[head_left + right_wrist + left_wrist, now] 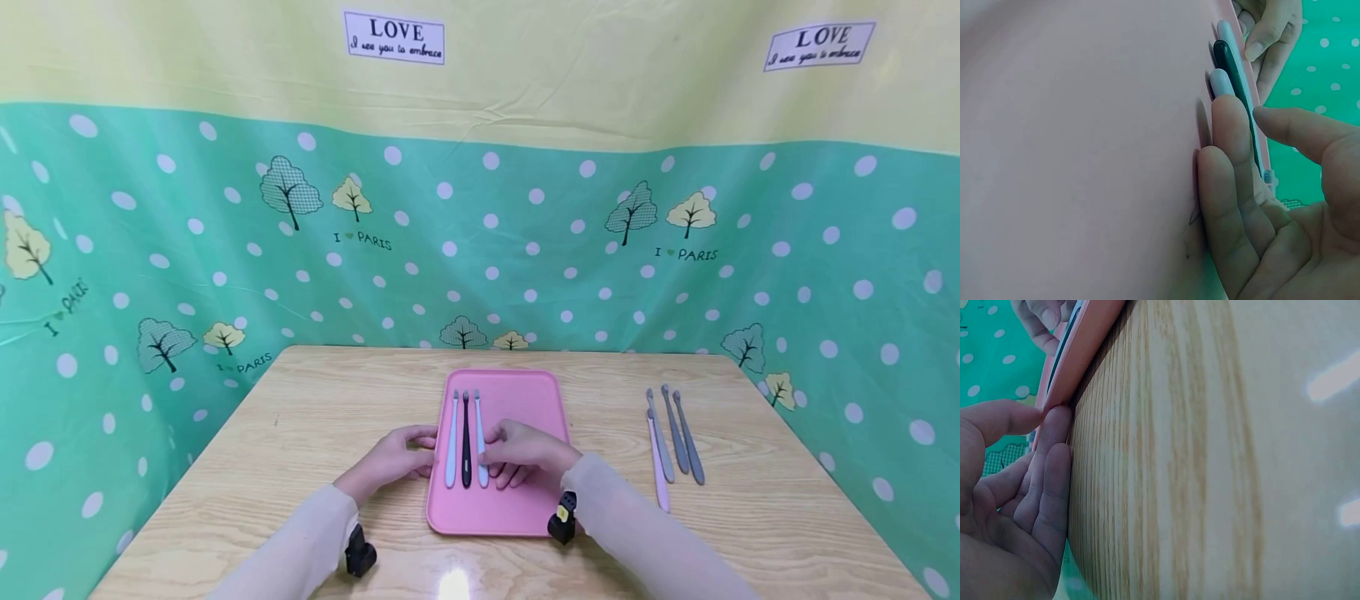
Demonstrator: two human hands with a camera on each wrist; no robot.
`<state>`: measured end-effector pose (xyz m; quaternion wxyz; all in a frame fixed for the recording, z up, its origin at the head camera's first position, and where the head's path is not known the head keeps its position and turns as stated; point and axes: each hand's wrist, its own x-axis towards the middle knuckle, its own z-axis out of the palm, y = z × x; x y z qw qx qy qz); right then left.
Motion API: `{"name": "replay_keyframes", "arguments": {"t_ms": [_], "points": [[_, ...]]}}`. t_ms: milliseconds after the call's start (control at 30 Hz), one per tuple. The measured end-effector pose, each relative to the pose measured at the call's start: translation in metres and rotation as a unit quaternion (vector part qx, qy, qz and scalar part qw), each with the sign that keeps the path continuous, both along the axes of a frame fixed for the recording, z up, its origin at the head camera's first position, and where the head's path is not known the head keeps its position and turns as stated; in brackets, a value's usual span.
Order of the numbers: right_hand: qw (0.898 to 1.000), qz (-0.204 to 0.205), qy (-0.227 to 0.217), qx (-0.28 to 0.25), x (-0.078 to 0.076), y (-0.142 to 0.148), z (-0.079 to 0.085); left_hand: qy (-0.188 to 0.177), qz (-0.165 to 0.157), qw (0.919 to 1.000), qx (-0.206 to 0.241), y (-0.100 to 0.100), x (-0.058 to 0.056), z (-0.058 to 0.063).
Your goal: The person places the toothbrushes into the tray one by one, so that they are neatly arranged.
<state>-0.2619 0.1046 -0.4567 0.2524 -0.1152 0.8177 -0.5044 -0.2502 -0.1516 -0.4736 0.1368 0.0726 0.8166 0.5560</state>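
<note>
Three toothbrushes lie side by side on a pink tray (480,521): a light blue one (451,467) at the left, a black one (467,471) in the middle and another light blue one (477,408) at the right. My left hand (393,458) holds the tray's left edge, thumb on the rim and fingers against the side (1022,487). Over the tray, my right hand (525,454) pinches the right-hand light blue toothbrush by its handle. In the right wrist view, the index finger hides part of that handle (1220,81).
Several more toothbrushes lie on the table to the right of the tray: a pinkish-purple one (659,467) and grey ones (688,442). The wooden table (337,400) meets a green dotted curtain (525,250) at its back edge.
</note>
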Motion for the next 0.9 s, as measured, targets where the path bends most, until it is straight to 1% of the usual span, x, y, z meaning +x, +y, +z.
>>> {"name": "replay_keyframes", "arguments": {"t_ms": [267, 500, 667, 900], "points": [[1.0, 0.016, 0.005, 0.002, 0.002, 0.008, 0.003, -0.003, -0.002, 1.0, -0.001, 0.0, -0.001, 0.0], [1.0, 0.015, -0.001, -0.003, 0.003, 0.017, 0.009, -0.003, -0.005, 1.0, 0.002, 0.0, -0.002, 0.001], [1.0, 0.018, 0.005, -0.002, 0.004, 0.023, 0.014, -0.005, -0.003, 1.0, -0.002, 0.0, -0.002, 0.002], [1.0, 0.019, 0.011, 0.002, 0.005, 0.031, 0.016, -0.006, -0.002, 1.0, -0.002, -0.001, -0.003, 0.0]]}}
